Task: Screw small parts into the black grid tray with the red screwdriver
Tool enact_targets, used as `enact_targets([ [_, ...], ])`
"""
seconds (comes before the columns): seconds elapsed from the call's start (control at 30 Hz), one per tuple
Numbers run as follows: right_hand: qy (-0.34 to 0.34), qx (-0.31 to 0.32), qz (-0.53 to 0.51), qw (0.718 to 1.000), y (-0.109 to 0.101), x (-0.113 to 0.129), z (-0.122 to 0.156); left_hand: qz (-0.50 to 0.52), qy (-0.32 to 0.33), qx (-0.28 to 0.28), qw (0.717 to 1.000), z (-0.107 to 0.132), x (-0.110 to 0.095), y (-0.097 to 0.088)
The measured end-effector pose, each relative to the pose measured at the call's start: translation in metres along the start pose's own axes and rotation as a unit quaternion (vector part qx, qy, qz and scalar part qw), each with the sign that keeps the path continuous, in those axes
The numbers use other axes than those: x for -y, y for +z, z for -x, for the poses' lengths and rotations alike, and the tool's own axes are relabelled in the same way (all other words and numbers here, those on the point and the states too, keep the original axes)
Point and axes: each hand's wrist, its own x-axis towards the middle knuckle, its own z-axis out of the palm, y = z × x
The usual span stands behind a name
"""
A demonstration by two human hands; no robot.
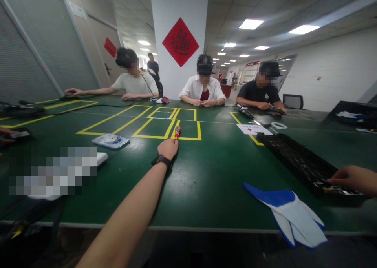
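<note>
My left hand [168, 148], with a dark watch on its wrist, reaches out over the green table. Its fingers are closed, mostly hidden behind the back of the hand, on the shaft end of a screwdriver [177, 133]. The red and black handle points away from me, over a yellow taped outline. My right hand is out of the picture. To the left of my arm lies a flat, clear-wrapped pack [111, 141]. A blue and white work glove [290, 213] hangs partly over the table's front edge on the right.
A co-worker's hand [356, 178] comes in from the right edge and reaches into a long black tray [290, 148] of small parts. A paper sheet [253, 129] and a white ring [278, 125] lie beyond it. Three people sit across the table [203, 201].
</note>
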Motion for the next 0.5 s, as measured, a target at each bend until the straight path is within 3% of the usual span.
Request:
enact_targets([
  [0.1,0.047,0.103,-0.040,0.993,0.000,-0.011,0.004,-0.002,-0.007,0.007,1.000,0.001,-0.001,-0.001],
  [0.3,0.059,0.093,-0.082,0.991,0.003,-0.016,0.006,-0.003,-0.007,0.001,1.000,0.004,-0.003,-0.005],
  [0.5,0.044,0.074,-0.053,0.995,0.006,-0.016,0.008,-0.011,-0.004,0.000,1.000,0.005,-0.004,-0.004],
])
